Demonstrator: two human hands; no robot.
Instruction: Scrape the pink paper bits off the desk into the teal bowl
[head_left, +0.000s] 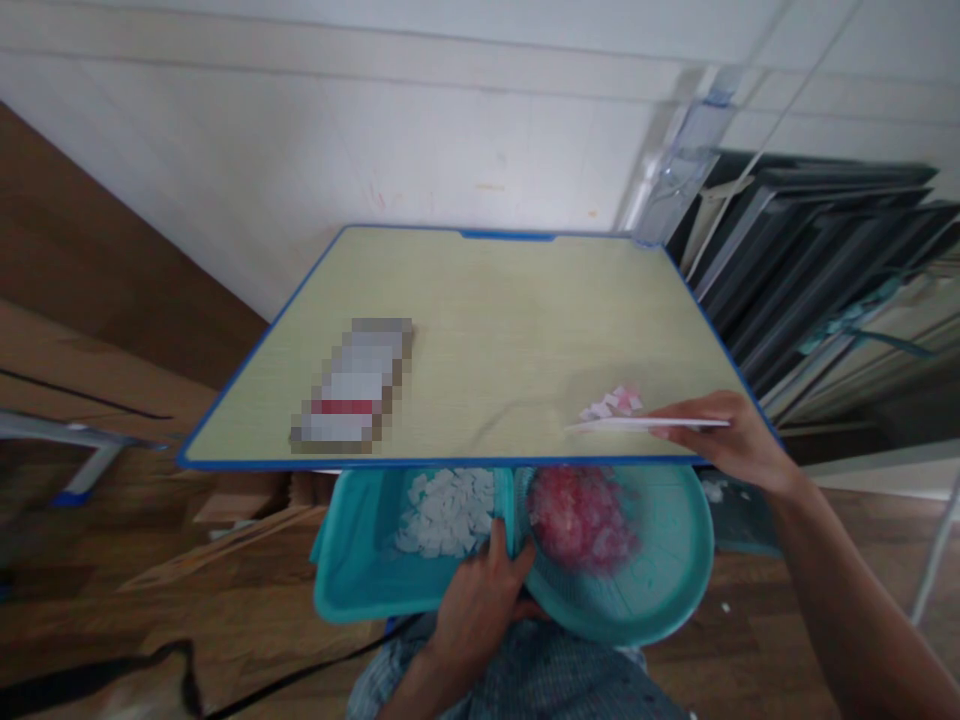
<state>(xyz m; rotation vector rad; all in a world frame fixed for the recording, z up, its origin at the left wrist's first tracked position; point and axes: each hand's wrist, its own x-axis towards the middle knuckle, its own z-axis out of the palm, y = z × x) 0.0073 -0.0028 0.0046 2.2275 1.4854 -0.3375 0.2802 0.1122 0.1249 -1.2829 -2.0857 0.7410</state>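
Note:
My right hand [720, 437] is closed around one end of a thin white flat strip [626, 424], held edge-on just above the table. Beyond the strip lies a small heap of white and pink pieces [613, 403]. Below the table's front edge, my left hand [484, 585] grips the adjoining rims of two teal containers, some fingers hidden underneath. The rectangular teal basin [352, 590] holds many small white flat pieces [446, 512]. In the round teal basket [675, 545] is a mound of pink and red translucent pieces [581, 520].
A pale yellow folding table [487, 320] with a blue edge stands against the white wall. A blurred-out phone-shaped object [352, 385] lies on its left. A clear plastic bottle [682, 170] and stacked dark panels [817, 260] are at right; cardboard [135, 390] is at left.

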